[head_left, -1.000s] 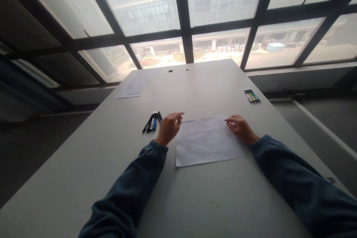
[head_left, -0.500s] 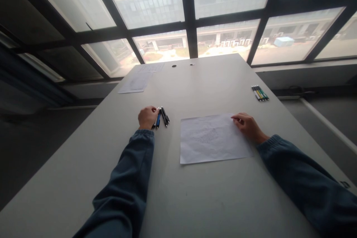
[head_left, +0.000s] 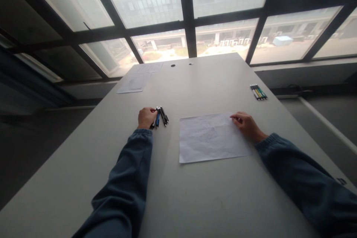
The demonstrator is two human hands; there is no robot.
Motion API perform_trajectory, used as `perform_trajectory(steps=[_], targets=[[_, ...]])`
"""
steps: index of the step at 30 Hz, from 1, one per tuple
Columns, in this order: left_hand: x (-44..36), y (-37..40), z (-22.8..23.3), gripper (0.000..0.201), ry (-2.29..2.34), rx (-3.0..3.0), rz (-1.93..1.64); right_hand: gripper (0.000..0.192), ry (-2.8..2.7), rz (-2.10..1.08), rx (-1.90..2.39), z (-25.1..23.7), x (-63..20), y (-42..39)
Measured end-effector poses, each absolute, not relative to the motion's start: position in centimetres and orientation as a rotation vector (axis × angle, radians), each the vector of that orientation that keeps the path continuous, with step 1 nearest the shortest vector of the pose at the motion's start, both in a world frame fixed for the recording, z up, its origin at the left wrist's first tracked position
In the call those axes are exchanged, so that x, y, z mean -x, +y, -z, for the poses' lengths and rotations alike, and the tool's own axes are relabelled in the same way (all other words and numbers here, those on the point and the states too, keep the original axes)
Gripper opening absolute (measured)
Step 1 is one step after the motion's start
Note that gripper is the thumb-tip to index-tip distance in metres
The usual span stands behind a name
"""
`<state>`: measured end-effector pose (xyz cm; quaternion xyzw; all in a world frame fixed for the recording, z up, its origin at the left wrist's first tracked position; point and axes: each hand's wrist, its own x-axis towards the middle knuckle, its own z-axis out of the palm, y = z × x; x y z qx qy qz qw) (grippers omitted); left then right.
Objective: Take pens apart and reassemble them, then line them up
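Note:
On the white table point(head_left: 200, 189), my left hand point(head_left: 146, 118) is closed at the left side of a small group of pens. Its thumb and fingers pinch the leftmost pen point(head_left: 153, 123), which the hand partly hides. A blue pen point(head_left: 157, 119) and black pens point(head_left: 164, 115) lie just right of it, fanned slightly. My right hand point(head_left: 244, 123) is at the top right corner of a white sheet of paper point(head_left: 212, 137). Its fingers are curled together on that corner. The sheet lies flat, a little creased, with faint drawn marks in its middle.
Several pens with green, yellow and white barrels point(head_left: 258, 92) lie side by side near the table's right edge. More papers point(head_left: 136, 81) lie at the far left. Two round holes are in the far part of the table, before a large window point(head_left: 225, 31).
The view has shifted very slightly. Both hands keep nearly the same places at the pens and the paper.

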<state>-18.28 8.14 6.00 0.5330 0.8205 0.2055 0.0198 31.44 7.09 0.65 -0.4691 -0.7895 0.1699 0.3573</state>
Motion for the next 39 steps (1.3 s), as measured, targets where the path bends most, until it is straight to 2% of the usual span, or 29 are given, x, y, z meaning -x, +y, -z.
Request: perform_trajectory(steps=[9,14,17,24,29,34,39], targets=[[18.4,6.9,-10.4,0.038,2.186,-1.381,-0.986,0.02,-2.033,-0.442,1.196,-0.6,-31.4,7.1],[13.4,5.6,-12.5,0.042,1.781,-1.324,-1.127,0.02,-2.001,-0.433,1.152,-0.9,-31.3,7.0],[9.3,4.8,-12.7,0.037,1.641,-1.401,-1.213,0.019,-1.952,-0.415,1.101,-1.9,-30.5,6.3],[2.3,2.6,-9.9,0.021,1.439,-1.485,-1.257,0.021,-1.881,-0.717,0.997,-2.9,-26.9,3.0],[-0.4,1.2,-7.2,0.021,1.287,-1.385,-1.242,0.034,-1.88,-1.019,0.93,-2.3,-26.0,2.2],[-1.2,0.4,-5.7,0.022,1.164,-1.388,-1.296,0.023,-1.683,-1.046,0.926,-1.9,-26.2,2.6],[-0.2,0.9,-3.8,0.025,1.267,-1.66,-1.362,0.017,-1.502,-0.996,0.932,-1.7,-26.5,3.2]])
